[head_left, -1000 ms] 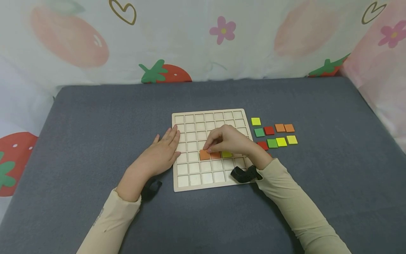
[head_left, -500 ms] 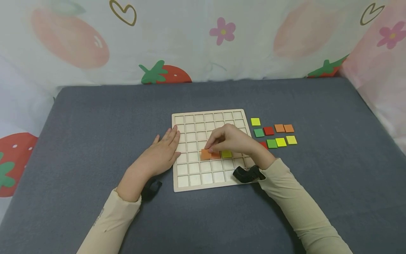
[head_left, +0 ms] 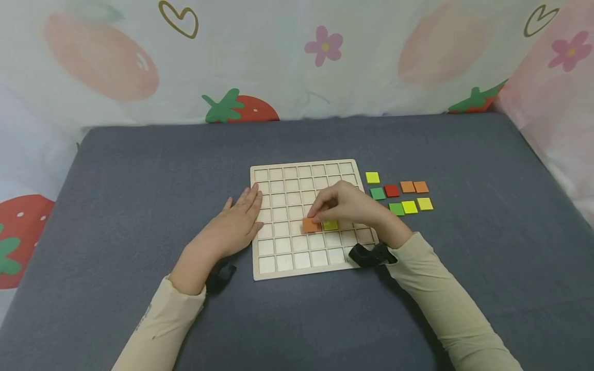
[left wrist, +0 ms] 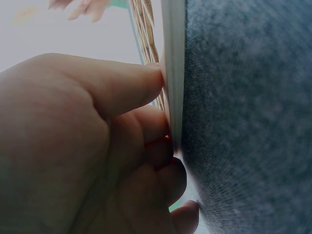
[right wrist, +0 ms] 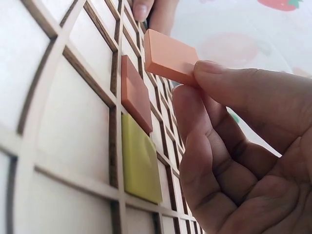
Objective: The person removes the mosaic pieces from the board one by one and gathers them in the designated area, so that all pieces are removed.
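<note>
In the head view a pale wooden grid board (head_left: pixel 294 261) lies on a dark grey cloth. My right hand (head_left: pixel 345 205) pinches an orange square tile (right wrist: pixel 170 57) between thumb and fingers, tilted and raised off the board in the right wrist view. Below it, another orange tile (right wrist: pixel 136 95) sits in a cell, with a yellow tile (right wrist: pixel 140 161) in the cell beside it. My left hand (head_left: pixel 235 220) rests on the board's left edge, its fingers extended. Up close in the left wrist view, its thumb (left wrist: pixel 131 83) touches the board's rim.
Right of the board lie loose tiles: yellow (head_left: pixel 372 178), green (head_left: pixel 378 194), red (head_left: pixel 392 190), a pair of orange (head_left: pixel 407 187), and more green and yellow. A black wrist device (head_left: pixel 371 255) hangs over the board's near right corner. A printed curtain (head_left: pixel 362 77) stands behind the table.
My right hand has shifted right with the pinched orange tile, which now covers the seated orange one in the head view. The forearm now hides a red loose tile. My left hand stays put.
</note>
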Available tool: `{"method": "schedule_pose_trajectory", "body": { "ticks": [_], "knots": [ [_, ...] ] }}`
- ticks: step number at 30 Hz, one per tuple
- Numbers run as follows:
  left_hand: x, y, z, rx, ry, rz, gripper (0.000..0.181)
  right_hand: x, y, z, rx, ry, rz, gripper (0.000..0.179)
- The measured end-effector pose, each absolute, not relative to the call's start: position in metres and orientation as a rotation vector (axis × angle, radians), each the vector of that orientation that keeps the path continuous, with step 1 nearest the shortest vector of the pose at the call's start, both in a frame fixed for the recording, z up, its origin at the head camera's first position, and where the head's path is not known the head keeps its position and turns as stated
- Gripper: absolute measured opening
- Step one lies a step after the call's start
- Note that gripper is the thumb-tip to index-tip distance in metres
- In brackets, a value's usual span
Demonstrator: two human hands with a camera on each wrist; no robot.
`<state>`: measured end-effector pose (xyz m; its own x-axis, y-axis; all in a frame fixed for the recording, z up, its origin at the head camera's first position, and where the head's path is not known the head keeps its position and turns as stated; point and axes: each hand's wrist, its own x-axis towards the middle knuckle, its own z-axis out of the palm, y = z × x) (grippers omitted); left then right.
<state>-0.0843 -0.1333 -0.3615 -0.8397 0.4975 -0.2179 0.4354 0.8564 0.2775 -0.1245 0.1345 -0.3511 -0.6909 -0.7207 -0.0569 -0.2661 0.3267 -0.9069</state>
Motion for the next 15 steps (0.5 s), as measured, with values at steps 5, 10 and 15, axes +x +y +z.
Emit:
{"method": "schedule_pose_trajectory", "body": {
  "ticks": [5, 10, 15],
  "knots": [
    [-0.084, -0.133, -0.361, 0.709, 2.746, 0.313, 0.063, -0.123, 0.140, -0.350, -0.838, 2.154, -1.337, 0.008],
    [-0.084, -0.133, -0.360, 0.712, 2.751, 0.312, 0.062, -0.121, 0.144, -0.348, -0.828, 2.143, -1.360, 0.008],
    [-0.083, -0.133, -0.360, 0.716, 2.757, 0.314, 0.062, -0.120, 0.149, -0.348, -0.850, 2.141, -1.368, 0.008]
  ]
}}
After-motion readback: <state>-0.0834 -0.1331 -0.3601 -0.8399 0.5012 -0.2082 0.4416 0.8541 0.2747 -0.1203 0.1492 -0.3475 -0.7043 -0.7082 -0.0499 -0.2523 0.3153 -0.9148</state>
